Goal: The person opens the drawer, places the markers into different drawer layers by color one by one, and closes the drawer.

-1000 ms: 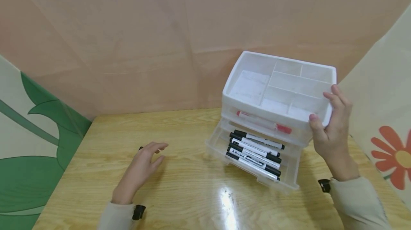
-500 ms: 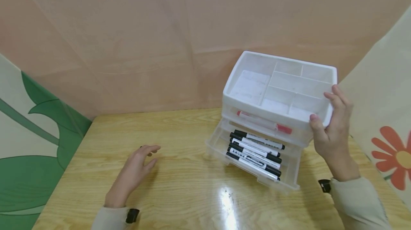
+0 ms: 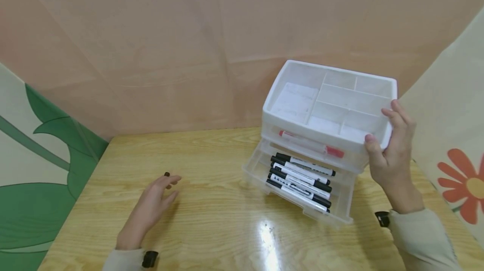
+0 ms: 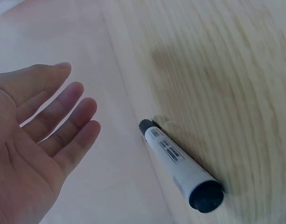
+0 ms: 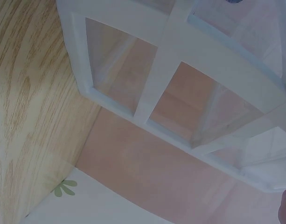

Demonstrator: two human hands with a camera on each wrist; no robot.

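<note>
My left hand hovers low over the left half of the wooden table, fingers loosely extended and nothing between them. A white marker with black ends lies on the table beside that hand in the left wrist view; in the head view the hand hides all but its tip. On the right, my right hand grips the right front corner of a white drawer organizer, thumb in front and fingers over the rim. Its lower drawer is pulled out and holds several black-and-white markers.
A red marker shows through the organizer's upper drawer, which is closed. The divided top tray is bare. A plain cloth backdrop rises behind the table, with printed panels at both sides.
My left hand has drawn back toward the lower left, away from the organizer, and a black marker tip shows more clearly beyond it. The right hand and organizer stay put.
</note>
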